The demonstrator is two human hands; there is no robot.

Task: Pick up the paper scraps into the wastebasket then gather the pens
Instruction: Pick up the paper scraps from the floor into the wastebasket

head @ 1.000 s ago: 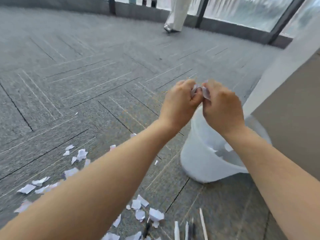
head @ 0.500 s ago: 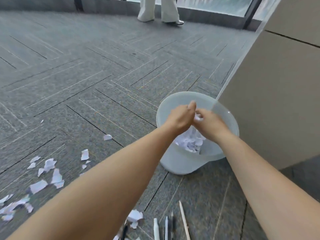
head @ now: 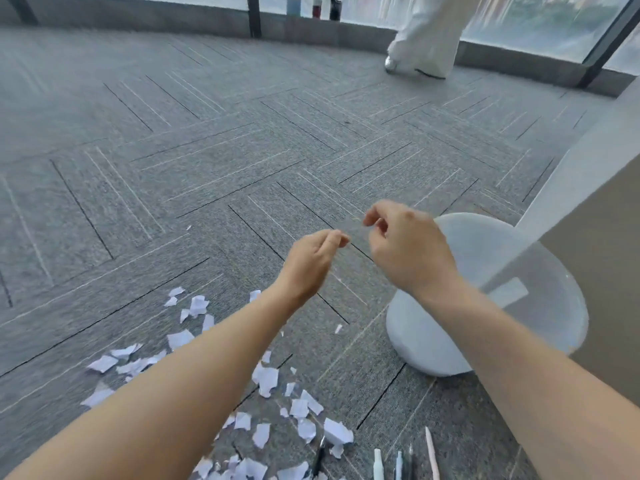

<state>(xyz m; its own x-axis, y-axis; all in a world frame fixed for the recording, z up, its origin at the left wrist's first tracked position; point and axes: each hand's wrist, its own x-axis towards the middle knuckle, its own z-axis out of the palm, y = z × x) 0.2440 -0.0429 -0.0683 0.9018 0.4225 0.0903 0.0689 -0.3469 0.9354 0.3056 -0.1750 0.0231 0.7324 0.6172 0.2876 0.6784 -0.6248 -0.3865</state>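
Both forearms are bare to the frame's edge, with no sleeves. The left hand (head: 311,261) and right hand (head: 408,249) are ungloved; knuckles stand out on the right.

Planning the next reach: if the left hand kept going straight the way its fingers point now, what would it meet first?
Probably the right hand. The left hand points its pinched fingertips up and right, toward the right hand's curled fingers, with bare grey carpet showing in the gap between. Depth is unclear, so it might pass in front.
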